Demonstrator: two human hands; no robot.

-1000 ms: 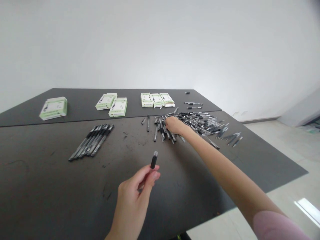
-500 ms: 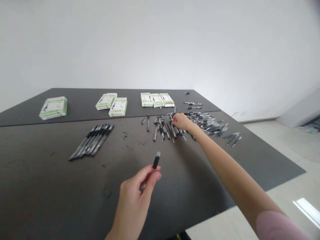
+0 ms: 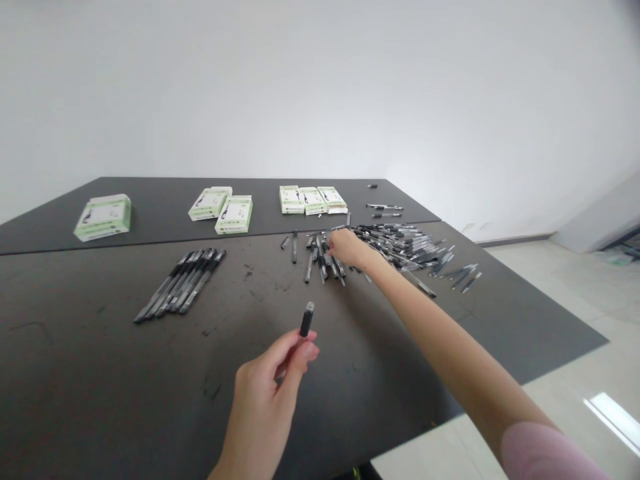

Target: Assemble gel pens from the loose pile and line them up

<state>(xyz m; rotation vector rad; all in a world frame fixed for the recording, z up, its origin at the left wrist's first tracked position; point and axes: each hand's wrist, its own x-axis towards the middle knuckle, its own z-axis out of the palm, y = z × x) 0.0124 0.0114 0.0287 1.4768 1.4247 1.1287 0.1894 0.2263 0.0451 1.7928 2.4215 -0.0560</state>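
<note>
Pens (image 3: 400,241) lie in a loose heap on the dark table (image 3: 100,373), at one o'clock from the person's left hand (image 3: 271,387). What has just changed is the right hand (image 3: 347,247): half a second ago it was farther along toward the three o'clock side, and now it has come back to the heap's nine o'clock end. Its fingers point down among the pens, bunched narrow; from where I stand I cannot tell whether they grip one. The left hand has barely moved, and its thumb and fingers pinch a single black pen (image 3: 307,321), dark end up.

For the work in hand, that shift adds nothing to the row of pens (image 3: 181,283), which lies side by side at about ten o'clock, just as it did. The green-and-white boxes have stayed put too: one (image 3: 104,219) beyond that row, a pair (image 3: 235,213) at eleven, and three together (image 3: 313,200) at twelve.
</note>
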